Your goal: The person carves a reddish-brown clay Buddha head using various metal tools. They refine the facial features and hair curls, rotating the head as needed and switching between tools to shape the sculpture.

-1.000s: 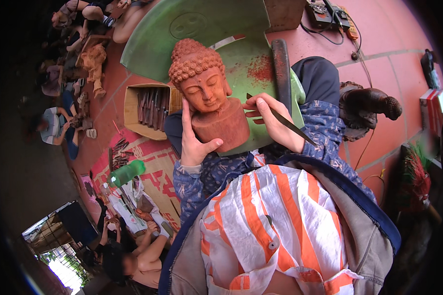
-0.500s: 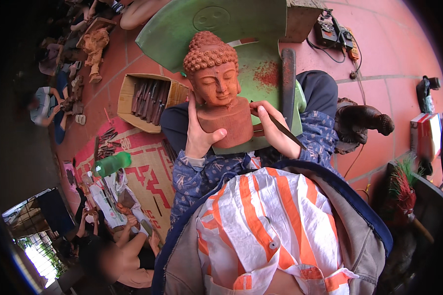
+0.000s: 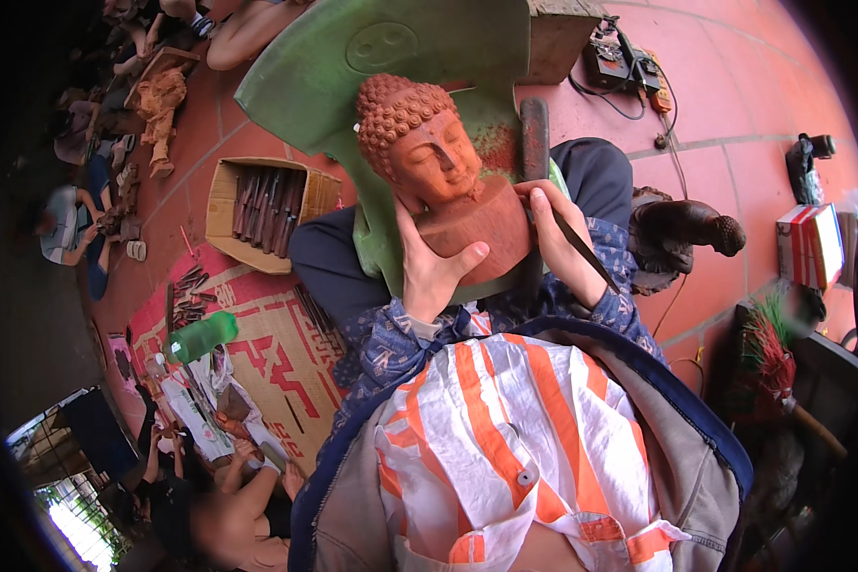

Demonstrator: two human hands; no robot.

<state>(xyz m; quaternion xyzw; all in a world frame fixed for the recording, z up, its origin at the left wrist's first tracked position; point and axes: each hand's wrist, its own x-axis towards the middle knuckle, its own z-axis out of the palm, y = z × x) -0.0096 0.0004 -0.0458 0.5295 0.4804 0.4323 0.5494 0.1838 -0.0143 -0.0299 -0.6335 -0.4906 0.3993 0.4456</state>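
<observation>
Right now, the bust (image 3: 445, 176) stands close before you, between your knees (image 3: 596, 176), its head tipped to your left and its face turned toward your right; its underside is hidden; your left hand (image 3: 431, 272) has its grip clamped on the bust's near left side, thumb laid along the front of the base, fingers reaching back toward the neck; your right hand (image 3: 555, 246) is at the bust's right side, its grip closed on a thin dark tool (image 3: 586, 250), which slants back from the fingertips toward your sleeve (image 3: 629, 310); you cannot tell whether the tool's tip meets the base.

Beyond the bust you have the green plastic (image 3: 439, 43), with red dust (image 3: 496, 148) on it just past the bust's right cheek; a dark bar (image 3: 534, 138) is near the bust on the same side; left of the bust sits an open box (image 3: 224, 229) of chisels (image 3: 269, 212); farther left of the bust and nearer you, a green bottle (image 3: 202, 337) lies by the patterned mat (image 3: 286, 353); right of the bust, past your knee, is a dark carving (image 3: 677, 234); well right of the bust is a striped carton (image 3: 808, 246); well left of it, other people (image 3: 62, 229) sit, apart from you.
</observation>
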